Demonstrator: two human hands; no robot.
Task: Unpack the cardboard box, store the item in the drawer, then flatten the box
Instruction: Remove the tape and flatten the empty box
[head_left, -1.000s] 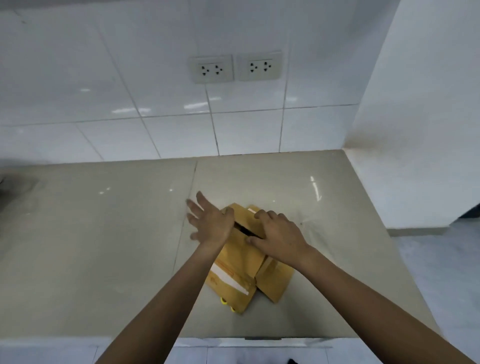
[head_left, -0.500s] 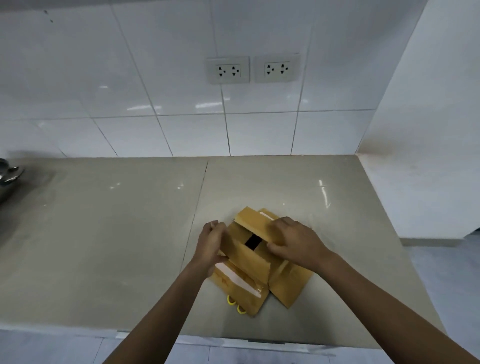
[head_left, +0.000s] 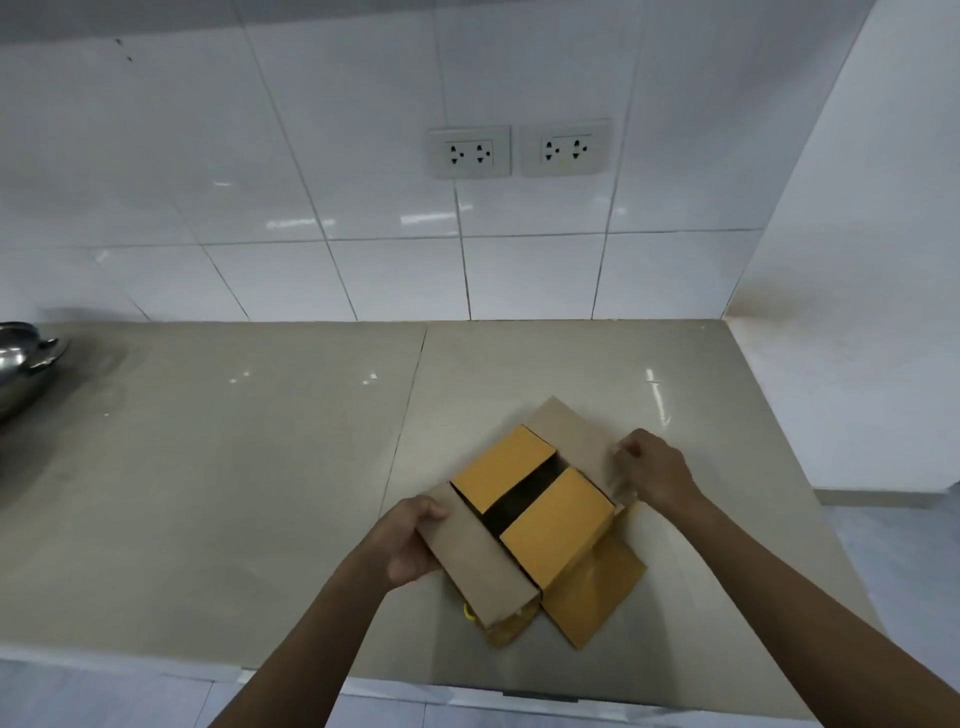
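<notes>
The cardboard box (head_left: 540, 512) sits on the counter (head_left: 234, 467), near the front edge and well to the right of the seam in the counter top; I place everything else from the box. My left hand (head_left: 402, 543) is at the box's left side, fingers curled under and thumb over the long grey outer flap (head_left: 475, 553), which I hold folded outward. My right hand (head_left: 647, 470) is at the box's far right side, clenched on the edge of the opposite outer flap (head_left: 571, 431), pulled back the same way. Between my hands the two yellow inner flaps (head_left: 558, 519) lie nearly shut, with a dark gap between them. I cannot see the item through that gap, so I judge it is inside but cannot tell what it is.

As I read it, I am at the opening step; nothing is unpacked.

What could go wrong: the box is light and I am pulling both flaps outward, so an uneven pull could swing it toward the counter's front edge, just below the box's near corner. Tape or a yellow scrap (head_left: 470, 616) shows under that near corner and may snag. If I yank hard, a flap could tear at its crease. The metal pot (head_left: 21, 364) is well off to the box's left, out of harm's way.
</notes>
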